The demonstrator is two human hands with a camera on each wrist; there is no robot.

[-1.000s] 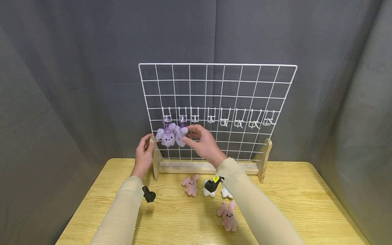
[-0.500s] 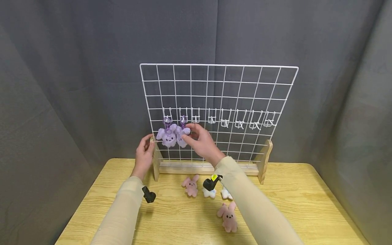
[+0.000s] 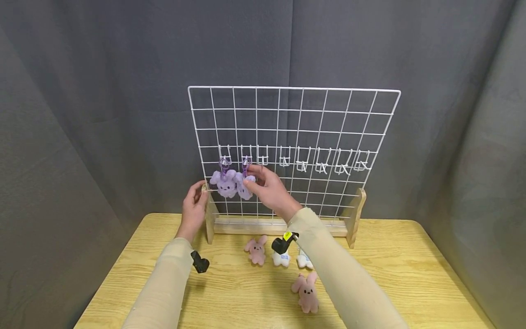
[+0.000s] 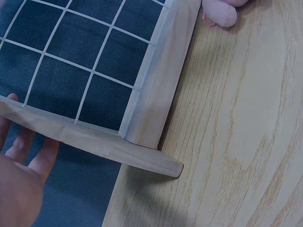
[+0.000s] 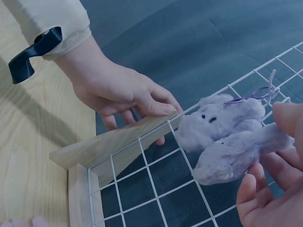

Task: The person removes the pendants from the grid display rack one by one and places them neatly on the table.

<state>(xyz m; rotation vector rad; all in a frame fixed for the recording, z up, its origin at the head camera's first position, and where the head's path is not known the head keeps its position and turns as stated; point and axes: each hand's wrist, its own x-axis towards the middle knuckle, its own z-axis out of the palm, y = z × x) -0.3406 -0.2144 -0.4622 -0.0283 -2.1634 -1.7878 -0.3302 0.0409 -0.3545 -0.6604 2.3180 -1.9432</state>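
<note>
Two purple plush bunny keychains hang side by side from the leftmost hooks of a white wire grid rack. My right hand is at the second keychain, its fingertips beside the purple strap. In the right wrist view, that bunny's ear end lies between the thumb and curled fingers. The first keychain hangs against it on the left, face outward. My left hand grips the rack's left wooden post, thumb on the near edge and fingers passing behind.
Several white hooks continue rightward along the same grid row. On the wooden table before the rack lie two pink bunnies and two white plush pieces, partly covered by my right arm. Grey curtains stand behind and beside.
My right fingertips have shifted slightly up and in toward the strap of the second keychain, now covering more of its ear. The left hand stays on the post.
</note>
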